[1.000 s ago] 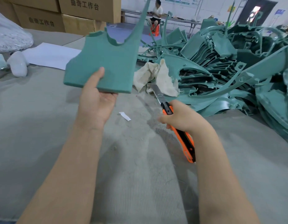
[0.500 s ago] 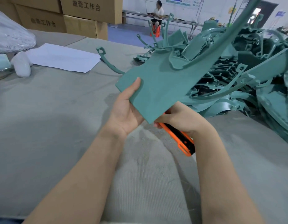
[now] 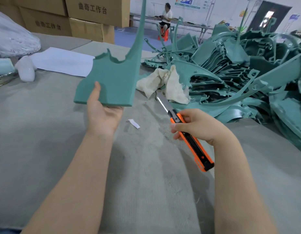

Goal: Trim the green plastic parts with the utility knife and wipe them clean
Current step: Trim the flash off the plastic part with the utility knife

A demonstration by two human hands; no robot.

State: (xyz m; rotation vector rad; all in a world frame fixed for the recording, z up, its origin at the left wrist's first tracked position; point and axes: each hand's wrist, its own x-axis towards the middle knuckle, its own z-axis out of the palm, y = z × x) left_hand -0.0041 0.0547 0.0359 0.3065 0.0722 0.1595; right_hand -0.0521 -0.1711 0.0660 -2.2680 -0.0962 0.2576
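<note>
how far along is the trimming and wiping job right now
Done: no finished stack is visible. In hand: the left hand holds one green part upright, top edge ragged; the right hand grips the utility knife, blade out, clear of it. Left: trimming this part, wiping it with the cloth by the pile, then likely the pile itself.

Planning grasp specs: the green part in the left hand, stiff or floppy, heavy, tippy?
Probably stiff: the part stands upright, its thin spur not drooping. Likely light: the left hand holds it by the bottom edge alone. The tall spur may make it tip sideways.
</note>
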